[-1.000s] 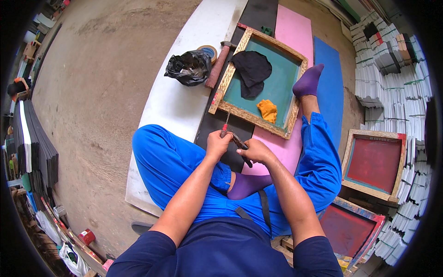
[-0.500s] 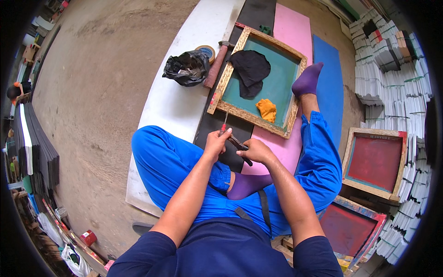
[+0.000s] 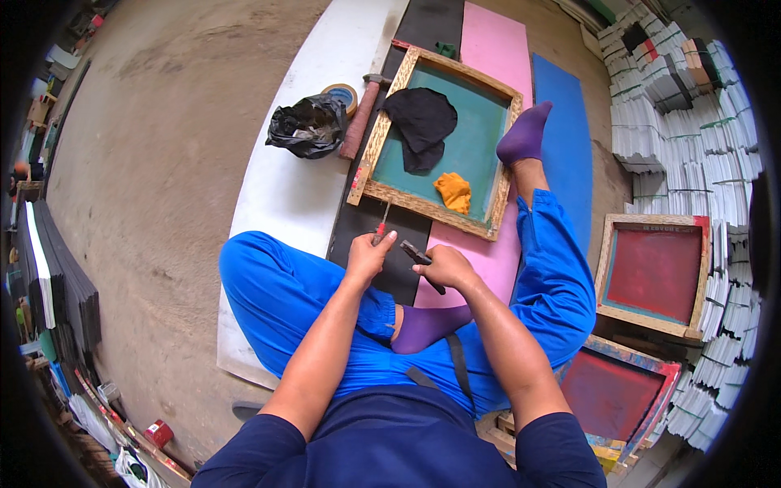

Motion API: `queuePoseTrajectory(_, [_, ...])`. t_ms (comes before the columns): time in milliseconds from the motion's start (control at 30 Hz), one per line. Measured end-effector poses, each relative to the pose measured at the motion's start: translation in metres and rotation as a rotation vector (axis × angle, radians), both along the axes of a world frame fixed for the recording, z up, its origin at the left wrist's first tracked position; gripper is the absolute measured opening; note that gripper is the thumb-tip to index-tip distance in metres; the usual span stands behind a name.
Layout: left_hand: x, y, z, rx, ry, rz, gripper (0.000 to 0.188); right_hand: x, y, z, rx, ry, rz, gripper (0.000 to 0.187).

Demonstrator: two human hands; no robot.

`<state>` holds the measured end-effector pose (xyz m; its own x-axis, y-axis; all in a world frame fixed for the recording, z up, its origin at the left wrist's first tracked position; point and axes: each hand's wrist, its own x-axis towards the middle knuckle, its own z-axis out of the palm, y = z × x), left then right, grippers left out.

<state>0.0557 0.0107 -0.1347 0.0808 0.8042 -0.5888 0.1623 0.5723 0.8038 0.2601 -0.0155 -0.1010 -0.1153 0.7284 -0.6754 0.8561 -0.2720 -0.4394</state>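
My left hand (image 3: pixel 368 259) is closed round a screwdriver (image 3: pixel 381 228) with a red handle, its thin metal shaft pointing away from me toward the near side of a wooden frame. Dark pliers (image 3: pixel 415 252) are gripped in my right hand (image 3: pixel 449 267), their head turned toward the left hand with a small gap between. Just beyond both hands lies the wooden-framed screen (image 3: pixel 439 213), stretched with green mesh. A black cloth (image 3: pixel 421 122) and a crumpled orange cloth (image 3: pixel 453 193) rest on the mesh.
Left of the frame are a hammer (image 3: pixel 359 122), a roll of tape (image 3: pixel 341 95) and a black plastic bag (image 3: pixel 309 126). My right foot (image 3: pixel 523 137) presses near the frame's right side. Red-mesh screens (image 3: pixel 655 272) and stacked paper bundles (image 3: pixel 691 163) stand at right.
The pliers have come away from the left hand and screwdriver, leaving a gap between. The whole scene has shifted slightly left in view.
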Motion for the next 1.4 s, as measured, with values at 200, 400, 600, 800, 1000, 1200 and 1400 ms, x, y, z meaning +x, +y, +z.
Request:
queuePoseTrajectory(200, [0.004,0.005,-0.004,-0.029,-0.014,-0.017,0.044,0.049,-0.003,-0.006,-0.257,0.327,-0.346,0.028])
queuePoseTrajectory(400, [0.015,0.006,-0.011,-0.022,0.035,-0.091,0.044,0.078,0.007,0.015,-0.301,0.294,-0.494,0.024])
queuePoseTrajectory(600, [0.024,0.006,-0.037,0.059,0.158,-0.185,0.049,0.077,0.027,0.018,-0.291,0.208,-0.461,0.022])
queuePoseTrajectory(800, [0.028,0.008,-0.026,0.094,0.177,-0.193,0.046,0.069,0.047,0.025,-0.338,0.113,-0.417,0.023])
queuePoseTrajectory(1000, [0.029,0.009,-0.026,0.092,0.187,-0.202,0.051,0.063,0.062,0.026,-0.42,0.056,-0.397,0.023])
queuePoseTrajectory(1200, [0.03,0.01,-0.025,0.078,0.166,-0.204,0.051,0.064,0.06,0.029,-0.381,0.117,-0.5,0.022])
queuePoseTrajectory(1400, [0.032,0.009,-0.022,0.089,0.174,-0.206,0.049,0.077,0.048,0.02,-0.34,0.122,-0.554,0.023])
